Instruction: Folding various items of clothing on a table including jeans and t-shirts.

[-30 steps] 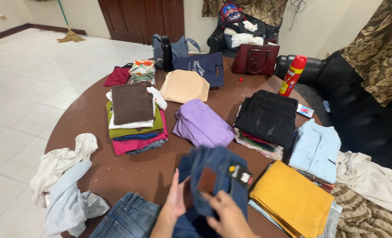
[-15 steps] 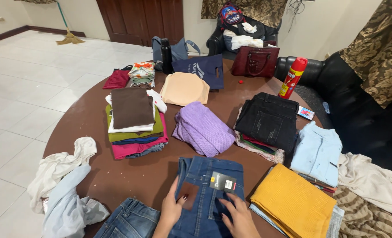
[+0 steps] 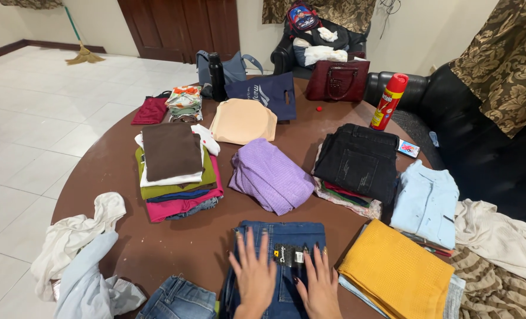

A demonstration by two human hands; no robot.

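Both hands lie flat, fingers spread, on a folded pair of blue jeans [image 3: 286, 236] at the near edge of the round brown worktop [image 3: 109, 171]. The left hand [image 3: 256, 273] and right hand [image 3: 320, 282] press side by side, each grip fully open and clasping nothing. A black tag [image 3: 289, 255] shows between them. Just right of the jeans lies a yellow folded cloth [image 3: 396, 270]; behind them sits a purple sweater [image 3: 270, 174]; another pair of jeans [image 3: 179, 298] lies to the left.
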